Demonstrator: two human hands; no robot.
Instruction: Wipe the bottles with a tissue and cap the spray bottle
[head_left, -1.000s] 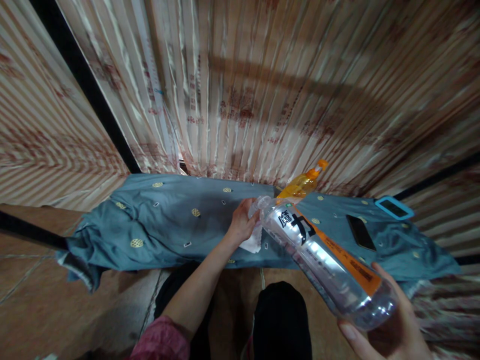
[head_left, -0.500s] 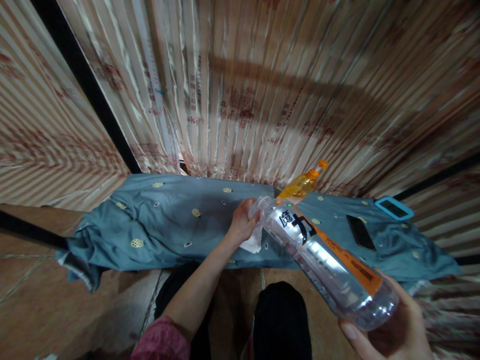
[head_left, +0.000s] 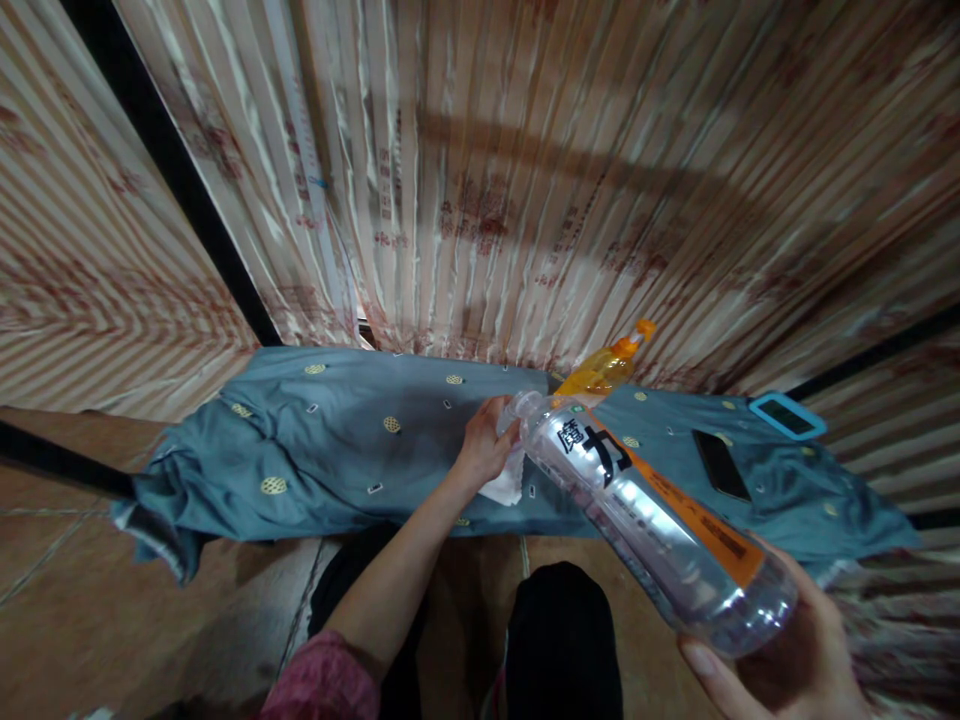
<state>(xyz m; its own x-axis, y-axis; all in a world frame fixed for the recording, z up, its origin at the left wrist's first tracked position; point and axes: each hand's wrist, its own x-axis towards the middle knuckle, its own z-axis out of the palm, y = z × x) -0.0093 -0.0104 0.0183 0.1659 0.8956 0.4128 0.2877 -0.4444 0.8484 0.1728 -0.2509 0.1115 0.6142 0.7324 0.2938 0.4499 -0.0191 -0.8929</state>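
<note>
Because the clear bottle (head_left: 649,515) slants neck-down, the right hand (head_left: 802,660) clamps its base, presumably for control, while the left hand's (head_left: 484,442) grip beside the neck cannot be told.

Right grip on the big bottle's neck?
No: the right grip holds the big bottle at its base end, and the neck is over by the left grip.

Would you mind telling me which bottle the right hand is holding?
The large clear bottle with the silver-and-orange label is in the right hand; the amber bottle beyond it is not being held.
</note>
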